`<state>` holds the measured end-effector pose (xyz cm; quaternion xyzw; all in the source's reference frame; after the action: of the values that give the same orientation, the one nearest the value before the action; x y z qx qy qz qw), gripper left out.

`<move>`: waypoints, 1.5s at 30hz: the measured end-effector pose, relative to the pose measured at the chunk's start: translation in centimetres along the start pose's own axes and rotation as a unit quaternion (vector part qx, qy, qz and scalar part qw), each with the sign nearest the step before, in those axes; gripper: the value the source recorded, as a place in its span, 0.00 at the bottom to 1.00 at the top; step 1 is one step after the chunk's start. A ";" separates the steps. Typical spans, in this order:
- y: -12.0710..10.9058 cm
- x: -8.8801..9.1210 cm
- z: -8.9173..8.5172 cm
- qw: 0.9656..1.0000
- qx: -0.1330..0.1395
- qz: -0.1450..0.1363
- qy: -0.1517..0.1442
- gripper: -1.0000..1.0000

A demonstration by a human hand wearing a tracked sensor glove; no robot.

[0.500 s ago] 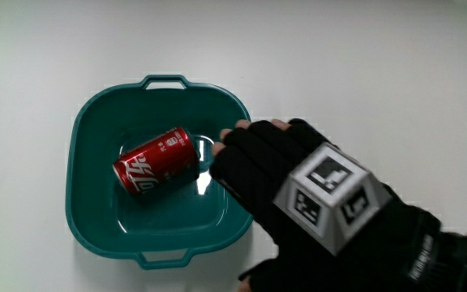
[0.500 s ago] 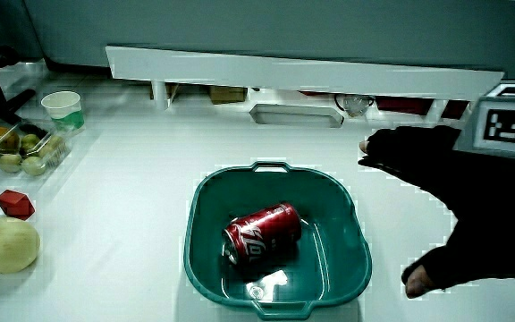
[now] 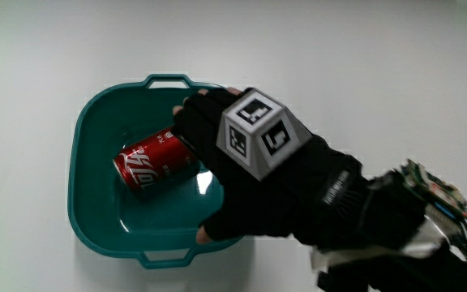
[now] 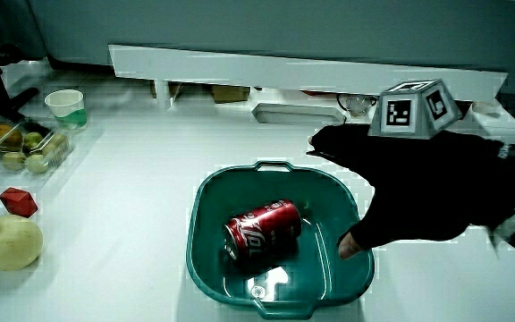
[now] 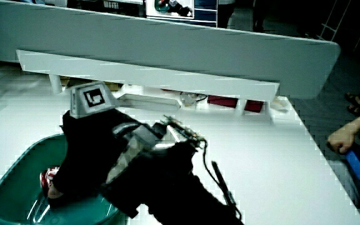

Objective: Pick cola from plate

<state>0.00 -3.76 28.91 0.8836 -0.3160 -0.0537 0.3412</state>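
**Gloved hand over teal dish, cola can lying inside**

The red aluminium cola can (image 3: pixel 156 160) lies on its side in the middle of the teal plastic dish with two small handles (image 3: pixel 96 130); a side view shows the can (image 4: pixel 262 233) resting flat on the dish floor (image 4: pixel 206 207), clear of the walls. The dish sits on the white desk (image 3: pixel 39 57).

The hand in the black glove (image 3: pixel 246 174) is over the dish, covering the rim nearest the forearm and reaching above one end of the can. The grey patterned cube (image 3: pixel 262 134) on its back faces upward. The fingers (image 3: pixel 197 113) are apart and loosely extended over the can's end; the thumb tip (image 3: pixel 207 235) shows at the dish edge nearer the person. In a side view the thumb tip (image 4: pixel 347 246) hangs inside the dish just beside the can, and the fingers (image 4: pixel 329 143) stretch above the rim with a gap under them. No grasp is seen; the can is not enclosed.

In a side view the hand (image 5: pixel 83 150) and forearm hide most of the dish (image 5: pixel 11 181); only a sliver of the can (image 5: pixel 49 178) shows.

Well apart from the dish, at the desk's edge: a pale yellow pear (image 4: pixel 5 243), a small red block (image 4: pixel 18 202), a clear tray of fruit (image 4: pixel 21 148) and a white-and-green paper cup (image 4: pixel 65 107).
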 end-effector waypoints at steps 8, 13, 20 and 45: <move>3.4 -1.7 -0.4 0.999 0.014 -0.028 -0.038 0.50; 6.1 -2.4 -1.6 0.998 -0.041 -0.008 -0.037 0.50; 9.3 -3.6 -3.5 0.996 -0.060 -0.010 -0.061 0.50; 12.3 -5.1 -5.9 0.995 -0.076 0.012 -0.067 0.58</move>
<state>-8.62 -4.37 40.60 0.8455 -0.3441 -0.1327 0.3862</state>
